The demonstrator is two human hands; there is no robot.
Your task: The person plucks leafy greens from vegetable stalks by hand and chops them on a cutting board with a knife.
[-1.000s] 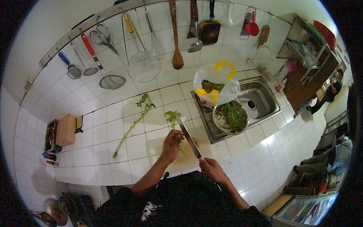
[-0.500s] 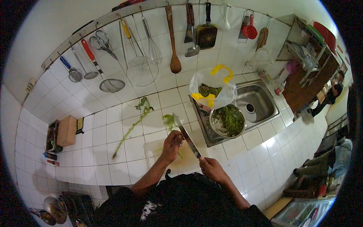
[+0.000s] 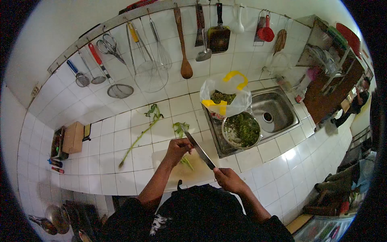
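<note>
1. We see the kitchen knife (image 3: 199, 150) slanting over the cutting board (image 3: 199, 171), its tip overlapping a leafy sprig (image 3: 177, 127) in view.
2. Our right hand (image 3: 229, 180) has its fingers wrapped around the handle.
3. Our left hand (image 3: 179, 150), beside the blade, curls its fingers inward; we cannot tell what they pinch.
4. White tabletop (image 3: 96, 161) tiles separate the board from a long stalk (image 3: 138, 139); the sink's (image 3: 278, 103) edge lies near, rightward.
</note>
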